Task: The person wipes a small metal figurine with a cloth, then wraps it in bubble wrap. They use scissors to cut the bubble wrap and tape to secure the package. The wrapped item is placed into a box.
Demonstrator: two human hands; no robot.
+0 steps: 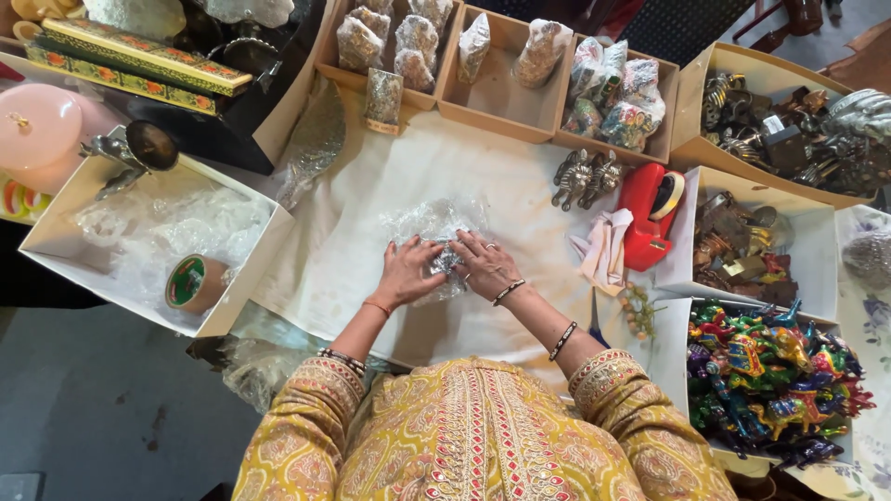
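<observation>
My left hand point(406, 271) and my right hand point(486, 266) press side by side on a small object wrapped in clear bubble wrap point(434, 225), which lies on a cream cloth point(353, 232) over the table. Both hands have fingers curled over the wrap. The object inside is mostly hidden; only a dark metallic glint shows between my fingers. Two small metal turtle figures point(585, 178) sit a little to the upper right of my hands.
A red tape dispenser point(650, 213) stands to the right. At left, a white box point(241, 278) holds plastic wrap and a tape roll point(195, 283). Cardboard trays point(501, 107) of wrapped items line the far side. Boxes of metal trinkets point(742, 250) and colourful figurines point(770, 380) sit right.
</observation>
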